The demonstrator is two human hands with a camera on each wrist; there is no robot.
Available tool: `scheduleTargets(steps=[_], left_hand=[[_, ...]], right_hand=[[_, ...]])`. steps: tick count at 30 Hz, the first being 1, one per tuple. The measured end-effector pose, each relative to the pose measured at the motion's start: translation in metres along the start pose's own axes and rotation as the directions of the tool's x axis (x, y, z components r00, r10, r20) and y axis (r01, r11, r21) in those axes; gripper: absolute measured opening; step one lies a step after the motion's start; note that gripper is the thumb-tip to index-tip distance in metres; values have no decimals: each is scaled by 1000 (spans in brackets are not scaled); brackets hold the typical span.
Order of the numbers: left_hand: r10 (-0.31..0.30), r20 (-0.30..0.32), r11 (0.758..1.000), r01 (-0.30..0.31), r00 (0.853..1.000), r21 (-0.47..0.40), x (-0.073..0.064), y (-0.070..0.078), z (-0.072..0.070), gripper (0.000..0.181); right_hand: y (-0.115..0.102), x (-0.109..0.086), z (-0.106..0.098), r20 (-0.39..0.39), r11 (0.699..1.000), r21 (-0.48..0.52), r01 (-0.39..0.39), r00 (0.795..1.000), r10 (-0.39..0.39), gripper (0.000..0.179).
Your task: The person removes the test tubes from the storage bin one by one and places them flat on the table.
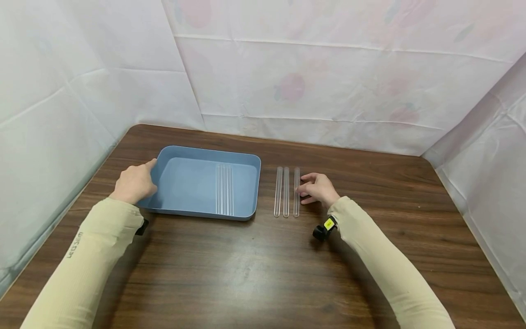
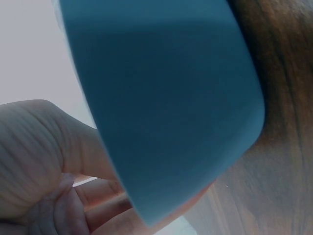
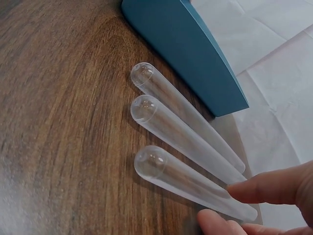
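My left hand [image 1: 134, 183] holds the left wall of a shallow blue tray [image 1: 189, 187], its thumb and fingers on either side of that wall in the left wrist view. Inside the tray's right half lie several clear test tubes [image 1: 224, 189] side by side. To the right of the tray, three more clear tubes lie on the table: a left tube [image 1: 278, 192], a middle tube [image 1: 286, 192] and a right tube [image 3: 181, 178]. My right hand [image 1: 317, 189] pinches the right tube near its far end, with fingertips at both its sides.
The brown wooden table [image 1: 246, 274] ends at white curtains [image 1: 308, 82] behind and at both sides. The tray's right wall [image 3: 195, 58] stands just left of the loose tubes. A black camera [image 1: 324, 228] is strapped to my right wrist.
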State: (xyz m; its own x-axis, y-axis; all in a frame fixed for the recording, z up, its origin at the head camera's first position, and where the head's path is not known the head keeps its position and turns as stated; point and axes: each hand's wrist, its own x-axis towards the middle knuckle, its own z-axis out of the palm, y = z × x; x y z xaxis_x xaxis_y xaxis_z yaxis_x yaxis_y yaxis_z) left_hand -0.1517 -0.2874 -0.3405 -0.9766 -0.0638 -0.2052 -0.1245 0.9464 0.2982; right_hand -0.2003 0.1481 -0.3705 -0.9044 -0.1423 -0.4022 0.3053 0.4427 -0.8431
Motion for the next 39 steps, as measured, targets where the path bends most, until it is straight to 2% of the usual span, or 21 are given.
scheduleTargets(steps=[9,14,23,34,39], left_hand=[[5,-1,1000,-5,1000,-5,1,1,0,77],[8,-4,1000,-8,1000,-15,2,2,1,77],[19,-7,999,-20,1000,-27,3,3,1,77],[14,-11,1000,-14,1000,-12,3,2,0,77],[13,-16,1000,-13,1000,-17,4,2,2,77]], right_hand=[[-4,0,0,-6,1000,-30,-7,1000,7,52],[-8,0,-3,-5,997,-81,-2,1000,1,51],[-26,0,-10,-20,991,-122,62,998,-65,47],[-54,1,16,48,968,-170,186,982,-180,42],[-65,0,28,83,968,-147,202,978,-191,42]])
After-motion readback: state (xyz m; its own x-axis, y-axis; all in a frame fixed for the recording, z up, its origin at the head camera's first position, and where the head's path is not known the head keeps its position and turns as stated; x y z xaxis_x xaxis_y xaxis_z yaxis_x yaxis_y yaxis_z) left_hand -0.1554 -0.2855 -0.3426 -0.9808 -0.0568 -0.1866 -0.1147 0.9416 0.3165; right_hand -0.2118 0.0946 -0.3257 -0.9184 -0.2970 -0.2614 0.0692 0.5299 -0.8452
